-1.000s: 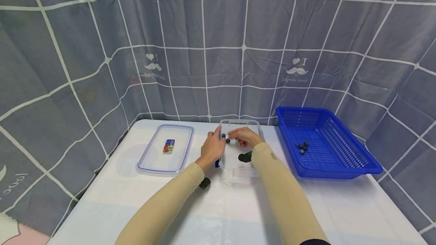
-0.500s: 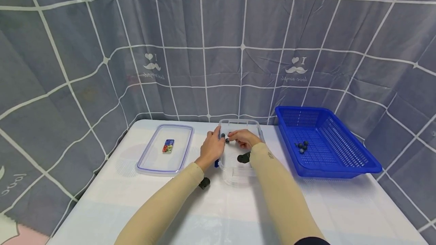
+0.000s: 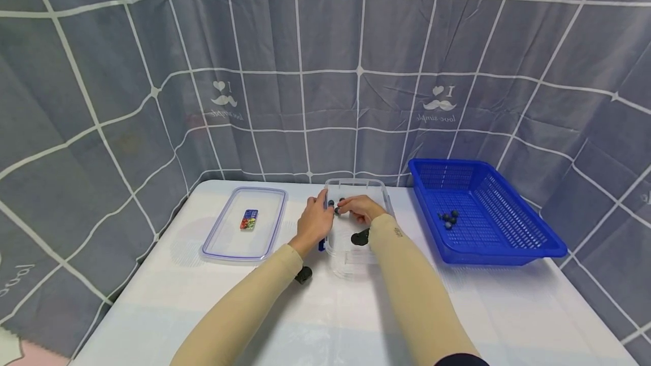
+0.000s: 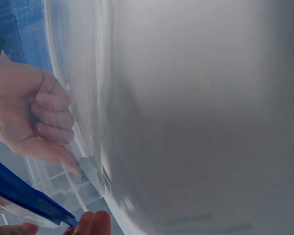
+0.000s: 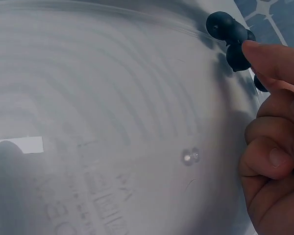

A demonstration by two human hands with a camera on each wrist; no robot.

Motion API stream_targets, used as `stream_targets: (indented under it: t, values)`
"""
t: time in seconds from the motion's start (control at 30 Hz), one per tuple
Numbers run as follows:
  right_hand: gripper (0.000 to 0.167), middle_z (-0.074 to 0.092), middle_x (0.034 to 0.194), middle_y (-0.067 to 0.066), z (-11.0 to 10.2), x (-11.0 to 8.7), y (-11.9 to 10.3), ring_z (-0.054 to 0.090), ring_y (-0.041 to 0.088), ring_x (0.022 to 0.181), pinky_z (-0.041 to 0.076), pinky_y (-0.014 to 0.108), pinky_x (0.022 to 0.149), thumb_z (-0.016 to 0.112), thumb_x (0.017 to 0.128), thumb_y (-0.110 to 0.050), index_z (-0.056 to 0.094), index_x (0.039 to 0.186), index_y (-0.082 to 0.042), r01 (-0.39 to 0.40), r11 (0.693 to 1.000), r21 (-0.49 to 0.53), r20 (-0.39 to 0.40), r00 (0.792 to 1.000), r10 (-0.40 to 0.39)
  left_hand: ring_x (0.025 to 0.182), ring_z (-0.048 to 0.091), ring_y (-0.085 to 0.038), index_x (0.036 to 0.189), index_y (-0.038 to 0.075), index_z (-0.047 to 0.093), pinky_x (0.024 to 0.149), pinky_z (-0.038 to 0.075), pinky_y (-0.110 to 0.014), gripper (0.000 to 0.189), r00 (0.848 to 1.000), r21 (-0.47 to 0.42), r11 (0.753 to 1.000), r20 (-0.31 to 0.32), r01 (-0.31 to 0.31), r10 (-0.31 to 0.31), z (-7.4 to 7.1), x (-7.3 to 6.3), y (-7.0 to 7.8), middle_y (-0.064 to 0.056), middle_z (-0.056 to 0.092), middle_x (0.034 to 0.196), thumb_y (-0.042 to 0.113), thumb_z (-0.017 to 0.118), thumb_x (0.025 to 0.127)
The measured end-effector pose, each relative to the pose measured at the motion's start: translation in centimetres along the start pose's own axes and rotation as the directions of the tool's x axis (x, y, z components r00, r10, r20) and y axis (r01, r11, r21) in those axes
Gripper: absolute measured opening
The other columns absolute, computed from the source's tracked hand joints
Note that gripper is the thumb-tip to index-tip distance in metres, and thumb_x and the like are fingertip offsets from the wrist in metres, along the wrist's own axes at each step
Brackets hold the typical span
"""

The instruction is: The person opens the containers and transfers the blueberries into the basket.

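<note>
In the head view my left hand (image 3: 314,221) grips the left wall of a clear plastic food container (image 3: 351,248). Its fingertips and the blue latch (image 4: 32,198) show low in the left wrist view. Inside the container, toward its back left, my right hand (image 3: 362,208) pinches dark blueberries (image 5: 237,57) between thumb and index finger. The other fingers of that hand (image 5: 274,147) are curled in. Part of the bunch is hidden behind the index finger. One blueberry (image 3: 331,203) lies close to the left fingertips.
A blue plastic basket (image 3: 508,253) with several dark blueberries (image 3: 450,219) stands at the right. The container's clear lid (image 3: 229,244), edged in blue and bearing a colourful label (image 3: 249,219), lies flat at the left. A gridded grey curtain (image 3: 330,100) rises behind the table.
My right hand has shifted slightly left and down with the blueberries, and another berry now shows above its fingertips. My left hand keeps its hold on the container wall.
</note>
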State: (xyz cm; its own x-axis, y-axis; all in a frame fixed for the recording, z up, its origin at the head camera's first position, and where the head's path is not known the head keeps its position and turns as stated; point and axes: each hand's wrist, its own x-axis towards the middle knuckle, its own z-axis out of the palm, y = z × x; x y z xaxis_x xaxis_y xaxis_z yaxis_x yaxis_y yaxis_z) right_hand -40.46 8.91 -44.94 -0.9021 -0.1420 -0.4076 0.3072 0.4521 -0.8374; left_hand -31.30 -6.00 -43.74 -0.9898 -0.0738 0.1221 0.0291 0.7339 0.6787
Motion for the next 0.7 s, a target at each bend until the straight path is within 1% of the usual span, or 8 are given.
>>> stream_targets:
  t: [0.17, 0.4, 0.53, 0.7]
  values:
    - [0.032, 0.033, 0.051, -0.006, 0.11, 0.11, 0.14, 0.028, 0.011, 0.046, 0.025, 0.025, 0.048, 0.075, 0.087, -0.011, 0.074, 0.119, -0.014, 0.003, 1.000, -0.008, -0.012, 1.000, -0.003, 0.116, 0.061, -0.039, 0.159, 0.025, 0.032, 0.090, 0.050, -0.056, 0.056, 1.000, -0.005, 1.000, 0.003, 0.000, 0.000, -0.08, -0.07, 0.03, -0.019, 0.046, 0.145, 0.036, 0.042, 0.105]
    - [0.032, 0.033, 0.050, -0.006, 0.20, -0.55, -0.23, 0.029, 0.010, 0.047, 0.024, 0.024, 0.049, 0.075, 0.087, -0.011, 0.074, 0.120, -0.012, 0.003, 0.999, -0.041, -0.016, 1.000, -0.004, 0.118, 0.060, -0.039, 0.159, 0.026, 0.033, 0.092, 0.050, -0.057, 0.056, 1.000, 0.002, 1.000, -0.003, 0.007, -0.007, -0.08, 0.02, 0.03, -0.018, 0.046, 0.145, 0.035, 0.043, 0.105]
    - [0.033, 0.033, 0.050, -0.006, 0.13, -0.22, -0.13, 0.028, 0.010, 0.046, 0.024, 0.025, 0.048, 0.075, 0.086, -0.010, 0.074, 0.119, -0.012, 0.007, 0.999, -0.044, -0.010, 1.000, -0.007, 0.119, 0.060, -0.040, 0.159, 0.026, 0.033, 0.093, 0.049, -0.058, 0.056, 1.000, -0.002, 1.000, -0.009, 0.006, -0.006, -0.03, 0.10, -0.01, -0.018, 0.047, 0.145, 0.034, 0.044, 0.104]
    - [0.034, 0.033, 0.049, -0.006, 0.08, 0.26, 0.14, 0.027, 0.010, 0.045, 0.024, 0.025, 0.046, 0.076, 0.086, -0.011, 0.074, 0.120, -0.011, 0.023, 0.999, -0.045, -0.002, 1.000, -0.023, 0.121, 0.059, -0.040, 0.159, 0.025, 0.033, 0.093, 0.049, -0.059, 0.056, 1.000, 0.001, 1.000, -0.007, -0.003, 0.003, 0.08, 0.16, -0.07, -0.018, 0.046, 0.146, 0.034, 0.042, 0.104]
